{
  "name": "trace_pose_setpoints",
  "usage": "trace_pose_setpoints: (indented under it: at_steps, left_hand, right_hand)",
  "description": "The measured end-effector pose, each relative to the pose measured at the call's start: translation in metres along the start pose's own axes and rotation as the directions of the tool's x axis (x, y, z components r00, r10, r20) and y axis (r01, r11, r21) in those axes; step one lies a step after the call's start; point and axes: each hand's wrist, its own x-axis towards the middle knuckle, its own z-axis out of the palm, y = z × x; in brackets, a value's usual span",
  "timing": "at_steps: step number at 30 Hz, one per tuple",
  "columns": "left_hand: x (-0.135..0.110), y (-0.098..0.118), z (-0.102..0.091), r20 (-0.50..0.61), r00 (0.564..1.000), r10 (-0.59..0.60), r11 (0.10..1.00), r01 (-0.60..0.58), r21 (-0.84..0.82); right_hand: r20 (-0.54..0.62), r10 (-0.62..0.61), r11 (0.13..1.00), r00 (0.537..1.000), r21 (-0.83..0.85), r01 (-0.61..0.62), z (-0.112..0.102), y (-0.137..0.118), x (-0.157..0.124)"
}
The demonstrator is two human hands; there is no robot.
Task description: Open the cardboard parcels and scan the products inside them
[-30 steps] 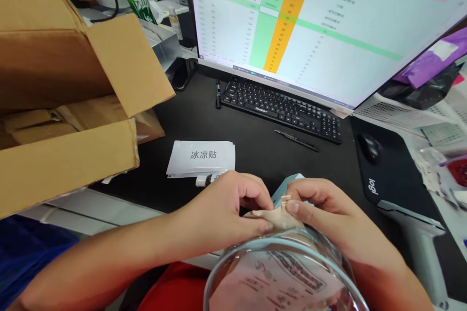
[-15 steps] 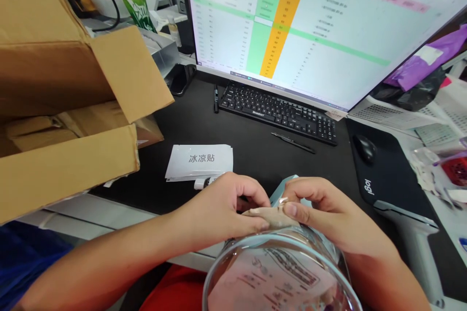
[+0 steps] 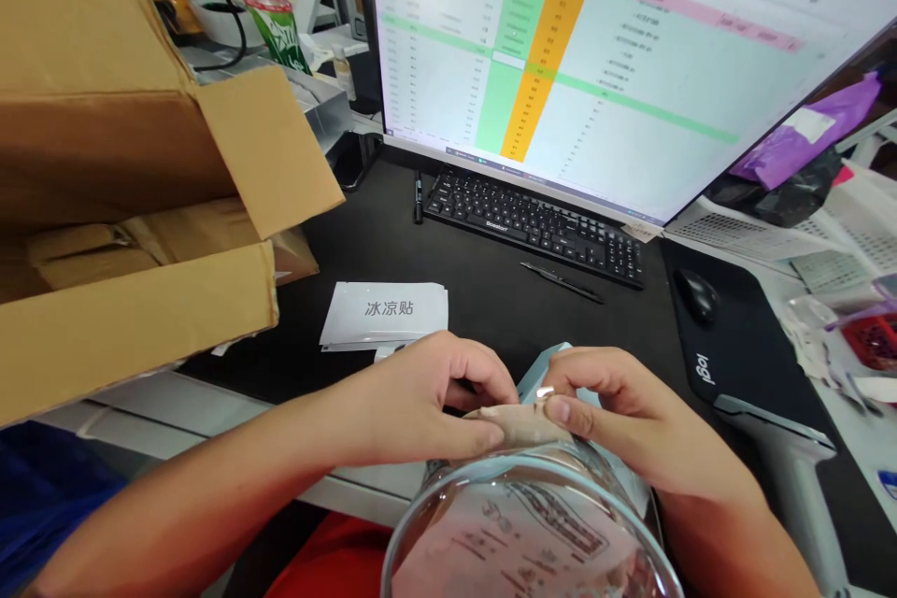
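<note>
Both my hands meet over a clear glass jar (image 3: 522, 533) at the bottom of the view. My left hand (image 3: 434, 397) pinches a beige flap of tape or paper (image 3: 522, 425) lying on the jar's far rim. My right hand (image 3: 609, 406) pinches a small pale tab (image 3: 545, 391) at the end of that flap. A light blue packet (image 3: 536, 374) shows between and behind my hands. A printed sheet is visible through the jar's glass.
An open cardboard box (image 3: 133, 215) stands at the left. White packets with printed characters (image 3: 385, 313) lie on the black desk. Behind are a keyboard (image 3: 536, 226), a pen (image 3: 561, 282), a monitor (image 3: 603, 56), a mouse (image 3: 696, 296) on its pad, and a scanner (image 3: 805, 486) at the right.
My hands keep their pinch on the flap and tab with barely any shift. The view has tipped slightly, so the desk items sit a little lower in the picture.
</note>
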Motion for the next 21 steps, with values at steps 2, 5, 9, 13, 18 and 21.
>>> trace_pose_setpoints:
  at_steps: [2,5,9,13,18,21]
  left_hand:
    - [-0.005,0.005,-0.006,0.069,0.998,-0.014,1.000,0.015,-0.019]
    - [-0.011,0.009,-0.012,0.147,0.988,-0.052,0.999,0.051,0.013]
    - [-0.014,0.005,-0.012,0.109,0.992,-0.062,0.995,0.053,0.082]
    - [-0.013,0.000,-0.008,0.041,0.999,-0.018,0.985,0.010,0.173]
    - [-0.012,0.004,-0.007,0.069,0.996,-0.057,0.958,0.036,0.285]
    - [-0.012,0.006,-0.007,0.095,0.993,-0.068,0.955,0.037,0.293]
  right_hand:
    - [-0.004,-0.011,0.998,1.000,-0.058,0.011,0.000,-0.002,-0.002]
    - [-0.001,-0.037,0.979,0.999,-0.198,0.037,-0.001,-0.005,-0.003]
    - [0.000,-0.049,0.953,0.999,-0.299,0.047,-0.002,-0.006,-0.003]
    - [-0.013,-0.049,0.945,0.999,-0.324,0.042,-0.001,-0.004,-0.003]
    - [-0.015,-0.049,0.953,0.999,-0.301,0.043,-0.002,-0.003,-0.003]
    - [-0.013,-0.053,0.958,0.998,-0.284,0.047,-0.003,-0.003,-0.003]
